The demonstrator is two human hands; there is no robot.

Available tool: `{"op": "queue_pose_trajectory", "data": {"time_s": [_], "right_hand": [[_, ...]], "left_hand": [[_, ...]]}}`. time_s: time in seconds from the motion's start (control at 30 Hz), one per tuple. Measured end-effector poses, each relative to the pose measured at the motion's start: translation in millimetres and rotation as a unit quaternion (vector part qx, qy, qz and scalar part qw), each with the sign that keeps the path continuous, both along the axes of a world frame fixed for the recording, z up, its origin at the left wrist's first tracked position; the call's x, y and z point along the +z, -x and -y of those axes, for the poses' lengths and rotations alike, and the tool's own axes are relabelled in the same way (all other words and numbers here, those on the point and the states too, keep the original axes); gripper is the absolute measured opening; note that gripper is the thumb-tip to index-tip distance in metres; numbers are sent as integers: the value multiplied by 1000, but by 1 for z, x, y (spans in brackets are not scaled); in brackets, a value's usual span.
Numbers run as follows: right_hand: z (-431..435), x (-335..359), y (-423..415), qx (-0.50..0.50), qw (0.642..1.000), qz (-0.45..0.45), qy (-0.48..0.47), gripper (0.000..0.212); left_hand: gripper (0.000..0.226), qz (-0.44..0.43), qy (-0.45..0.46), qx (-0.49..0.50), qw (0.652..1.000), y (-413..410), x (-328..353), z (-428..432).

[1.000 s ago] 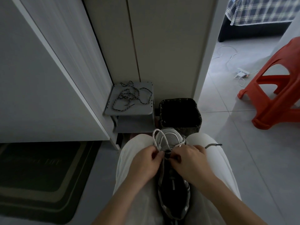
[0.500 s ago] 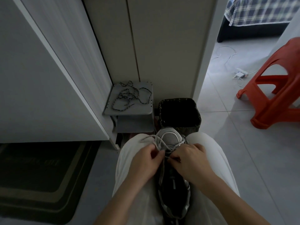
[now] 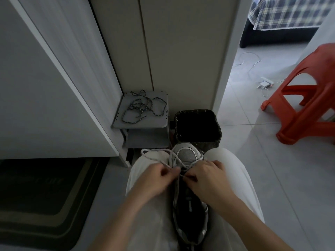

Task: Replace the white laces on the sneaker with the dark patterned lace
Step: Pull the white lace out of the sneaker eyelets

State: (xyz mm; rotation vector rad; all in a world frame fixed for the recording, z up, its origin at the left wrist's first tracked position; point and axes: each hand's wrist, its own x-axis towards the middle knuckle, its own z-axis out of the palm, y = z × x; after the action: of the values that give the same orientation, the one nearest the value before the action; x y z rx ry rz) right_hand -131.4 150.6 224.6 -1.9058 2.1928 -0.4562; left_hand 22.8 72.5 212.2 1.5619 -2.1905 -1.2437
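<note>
Tiled floor beside tall pale panels. A small grey two-tier rack stands in the corner where a white cabinet door meets the panels; a dark bin stands just beside the rack, to its right. A dark striped doormat lies at the floor's lower left edge. At right stands a red plastic stool; beyond it lie a white cable and a plug block, then a bed with a plaid cover.

Pale tiled floor, orange stool, dark doormat, plaid bed
</note>
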Motion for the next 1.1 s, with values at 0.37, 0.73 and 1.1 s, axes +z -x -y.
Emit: {"op": "queue_pose_trajectory", "data": {"time_s": [0.37,0.73,1.1], "right_hand": [[-4,-4,4,-9,999,25,18,17],[-4,-3,0,-6,999,35,9,18],[1,2,18,-64,996,62,26,28]], "left_hand": [[23,-67,153,206,964,-28,11,36],[12,-59,150,75,984,6,-4,-12],[22,-104,76,148,981,9,-8,-18]]}}
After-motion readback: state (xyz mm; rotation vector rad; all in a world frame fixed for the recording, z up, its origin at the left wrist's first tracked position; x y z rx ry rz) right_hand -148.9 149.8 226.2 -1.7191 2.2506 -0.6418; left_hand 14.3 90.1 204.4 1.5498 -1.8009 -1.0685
